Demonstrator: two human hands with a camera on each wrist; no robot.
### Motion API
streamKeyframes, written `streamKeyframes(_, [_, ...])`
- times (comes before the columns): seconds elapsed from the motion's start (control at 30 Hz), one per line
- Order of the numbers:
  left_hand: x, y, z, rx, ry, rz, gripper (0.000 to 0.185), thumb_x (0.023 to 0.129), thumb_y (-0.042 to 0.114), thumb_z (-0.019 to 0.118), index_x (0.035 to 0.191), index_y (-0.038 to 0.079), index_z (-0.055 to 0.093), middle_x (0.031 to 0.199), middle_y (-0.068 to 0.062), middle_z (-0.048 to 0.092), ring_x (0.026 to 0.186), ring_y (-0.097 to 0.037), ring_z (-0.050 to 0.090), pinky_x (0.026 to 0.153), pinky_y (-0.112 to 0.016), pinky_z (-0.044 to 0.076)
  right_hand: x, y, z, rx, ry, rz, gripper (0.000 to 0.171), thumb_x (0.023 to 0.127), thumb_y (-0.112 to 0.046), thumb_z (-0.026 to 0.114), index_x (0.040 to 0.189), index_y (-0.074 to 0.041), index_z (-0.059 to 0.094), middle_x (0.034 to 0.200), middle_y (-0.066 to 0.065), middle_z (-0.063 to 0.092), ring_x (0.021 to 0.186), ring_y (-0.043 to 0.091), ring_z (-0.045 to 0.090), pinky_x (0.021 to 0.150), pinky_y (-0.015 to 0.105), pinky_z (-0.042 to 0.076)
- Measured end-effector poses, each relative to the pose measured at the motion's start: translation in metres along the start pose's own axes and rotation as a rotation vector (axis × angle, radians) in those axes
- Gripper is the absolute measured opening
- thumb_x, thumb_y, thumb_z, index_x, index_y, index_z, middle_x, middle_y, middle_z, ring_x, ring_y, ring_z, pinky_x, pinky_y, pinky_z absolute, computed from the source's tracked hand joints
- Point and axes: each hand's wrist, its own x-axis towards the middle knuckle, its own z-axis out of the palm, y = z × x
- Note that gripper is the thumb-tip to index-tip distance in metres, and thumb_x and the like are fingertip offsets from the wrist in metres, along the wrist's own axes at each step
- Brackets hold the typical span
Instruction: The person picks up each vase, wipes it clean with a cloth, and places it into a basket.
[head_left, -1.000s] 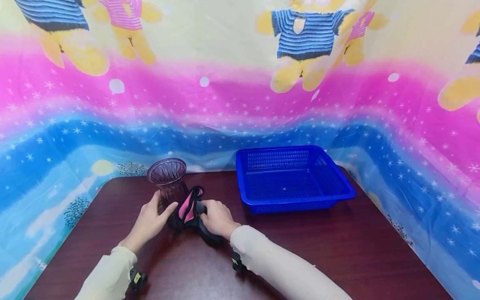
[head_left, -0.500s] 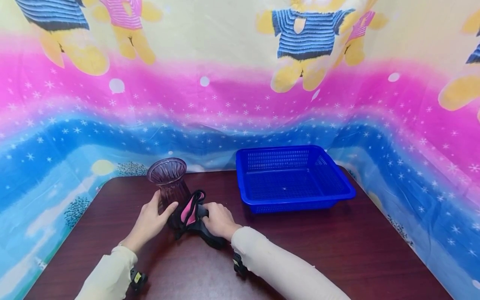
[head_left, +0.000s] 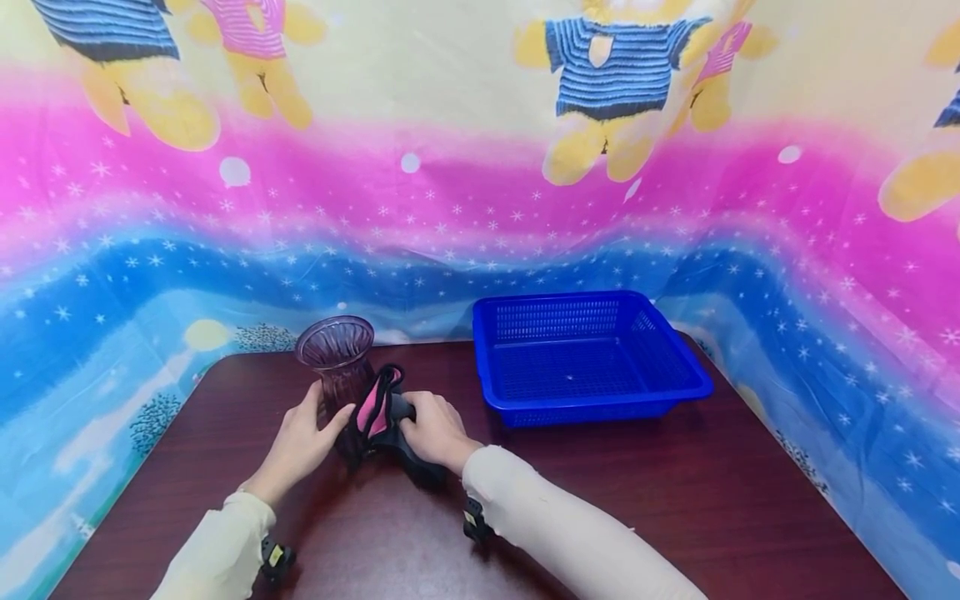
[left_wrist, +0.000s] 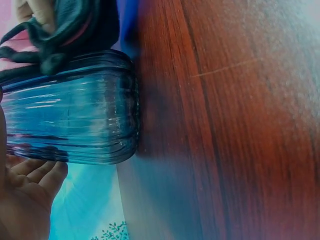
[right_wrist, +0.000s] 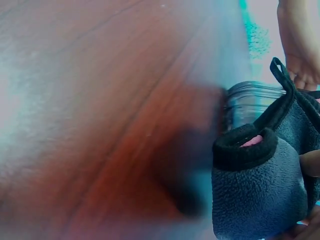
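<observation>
A purple-tinted, ribbed glass vase [head_left: 335, 346] with a flared mouth stands on the table's left half. My left hand [head_left: 297, 437] holds it from the left, thumb on the near side and fingers round the far side. In my right hand [head_left: 437, 429] is a folded cleaning cloth [head_left: 372, 412], dark grey and pink with black edging, held against the vase's right side. The left wrist view shows the vase's lower body [left_wrist: 75, 110] beside the cloth. From the right wrist, the cloth's fuzzy grey face [right_wrist: 260, 185] and a loop at its corner are visible.
A blue plastic basket [head_left: 592, 400] with perforated walls sits at the table's back right. The dark wood table [head_left: 615, 500] reaches back to a printed curtain [head_left: 450, 208]. Both wrists carry small black devices on straps.
The right hand and cloth have shifted a little down along the vase, then back up and away from me. The left hand and vase have stayed in place.
</observation>
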Motion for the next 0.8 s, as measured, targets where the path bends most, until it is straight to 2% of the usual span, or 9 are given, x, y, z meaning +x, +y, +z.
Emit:
streamKeyframes(0.13, [0.0, 0.0, -0.001, 0.002, 0.003, 0.011, 0.062, 0.102, 0.031, 0.059, 0.147, -0.005, 0.037, 0.139, -0.035, 0.056, 0.127, -0.047, 0.059, 0.105, -0.059, 0.048, 0.003, -0.008, -0.007, 0.012, 0.028, -0.021, 0.019, 0.087, -0.011, 0.065, 0.1, -0.022, 0.074, 0.087, -0.006, 0.073, 0.071, 0.009, 0.061, 0.058, 0.024, 0.044])
streamKeyframes(0.37, [0.0, -0.001, 0.0, -0.014, 0.013, 0.024, 0.058, 0.099, 0.029, 0.063, 0.143, -0.002, 0.041, 0.135, -0.032, 0.061, 0.124, -0.046, 0.062, 0.103, -0.059, 0.05, 0.005, -0.018, -0.016, 0.014, 0.065, -0.048, 0.019, 0.088, -0.014, 0.067, 0.103, -0.023, 0.074, 0.09, -0.005, 0.074, 0.074, 0.008, 0.063, 0.06, 0.024, 0.045])
streamKeyframes(0.6, [0.0, -0.002, 0.002, -0.033, 0.02, 0.039, 0.048, 0.096, 0.012, 0.061, 0.138, -0.003, 0.043, 0.132, -0.032, 0.062, 0.121, -0.046, 0.064, 0.1, -0.057, 0.052, 0.007, -0.026, -0.023, 0.026, 0.098, -0.078, 0.015, 0.089, -0.014, 0.067, 0.1, -0.023, 0.073, 0.088, -0.006, 0.073, 0.076, 0.008, 0.064, 0.061, 0.023, 0.046])
streamKeyframes(0.8, [0.001, -0.003, 0.003, -0.034, 0.023, 0.044, 0.047, 0.097, 0.013, 0.061, 0.137, -0.003, 0.044, 0.133, -0.032, 0.062, 0.122, -0.046, 0.063, 0.101, -0.057, 0.051, 0.006, -0.026, -0.022, 0.0, 0.097, -0.079, 0.016, 0.089, -0.016, 0.067, 0.103, -0.024, 0.073, 0.092, -0.006, 0.074, 0.08, 0.01, 0.066, 0.063, 0.025, 0.049])
